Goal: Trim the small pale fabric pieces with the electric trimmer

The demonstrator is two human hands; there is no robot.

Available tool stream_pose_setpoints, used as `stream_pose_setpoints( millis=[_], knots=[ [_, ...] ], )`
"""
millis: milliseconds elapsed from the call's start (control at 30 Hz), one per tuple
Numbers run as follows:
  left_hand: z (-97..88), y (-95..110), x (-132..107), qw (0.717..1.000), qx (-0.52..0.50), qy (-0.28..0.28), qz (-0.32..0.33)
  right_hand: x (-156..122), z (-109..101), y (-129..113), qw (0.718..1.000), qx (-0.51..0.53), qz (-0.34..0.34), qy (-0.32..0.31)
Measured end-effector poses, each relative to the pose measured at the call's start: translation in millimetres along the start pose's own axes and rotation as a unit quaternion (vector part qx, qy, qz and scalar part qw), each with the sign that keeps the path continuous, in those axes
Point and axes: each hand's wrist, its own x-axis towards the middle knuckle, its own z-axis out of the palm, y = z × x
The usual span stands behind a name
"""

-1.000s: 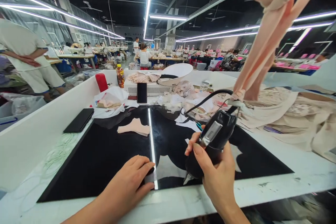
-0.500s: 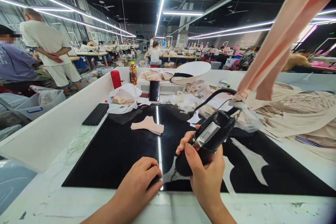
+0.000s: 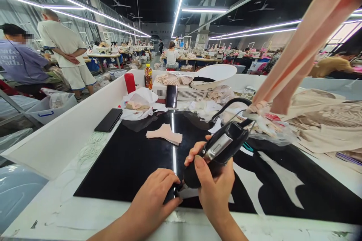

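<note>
My right hand (image 3: 214, 188) is wrapped round a black corded cutting tool (image 3: 217, 150), its tip pointing down at the glossy black work surface (image 3: 127, 162) near the front edge. My left hand (image 3: 154, 196) lies on that surface just left of the tip, fingers curled down and pressing on something dark I cannot make out. The tool's black cable (image 3: 230, 104) arcs up behind it. Pink fabric straps (image 3: 294, 52) hang from above at the right, down to the cable.
A pink fabric piece (image 3: 165, 133) lies mid-surface. Behind are a black phone (image 3: 108, 119), a standing phone (image 3: 171, 96), a red cup (image 3: 130, 83), a bottle (image 3: 147, 76), a white bowl (image 3: 216, 75) and beige fabric (image 3: 325, 120) at right. People stand at far left (image 3: 66, 51).
The view has swung rightwards and closer. My right hand has brought the tool's tip down and left, nearer my left hand's fingers.
</note>
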Motion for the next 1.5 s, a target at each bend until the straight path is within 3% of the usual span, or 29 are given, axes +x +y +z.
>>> stream_pose_setpoints(
  millis=[633,967,1500],
  knots=[
    [-2.3,2.9,0.1,0.997,-0.067,0.041,0.004,-0.3,0.0,3.1,0.999,-0.026,-0.014,-0.018],
    [0.4,0.5,0.7,0.998,-0.061,0.03,-0.007,-5.2,-7.8,-4.2,0.999,0.016,0.009,-0.03],
    [0.5,1.7,0.3,0.998,-0.052,0.018,0.006,-8.1,-5.6,-1.7,1.0,-0.005,0.019,-0.008]
  ],
)
